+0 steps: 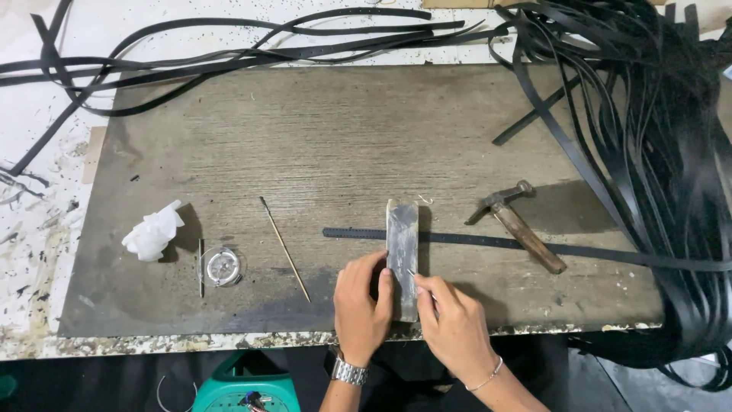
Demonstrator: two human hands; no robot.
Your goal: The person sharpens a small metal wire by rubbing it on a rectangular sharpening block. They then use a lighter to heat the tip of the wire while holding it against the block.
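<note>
While the left hand (pixel 361 304) presses its fingers closed against the left side of a narrow upright wooden block (pixel 402 255), the right hand (pixel 454 324) is pinched shut on a thin metal pin (pixel 412 273) whose tip touches the block's right edge. This block stands near the front edge of the grey desk (pixel 328 145), across a black strap (pixel 488 243) that lies flat and runs to the right. Just right of the block, a hammer (pixel 518 223) with a wooden handle rests over the strap. To the left lie a thin wooden stick (pixel 284 249), a small round clear container (pixel 222 266) and a crumpled white tissue (pixel 153 232). A big heap of black straps (pixel 663 137) hangs over the desk's right side, and more strips (pixel 229 47) trail along its far edge.
</note>
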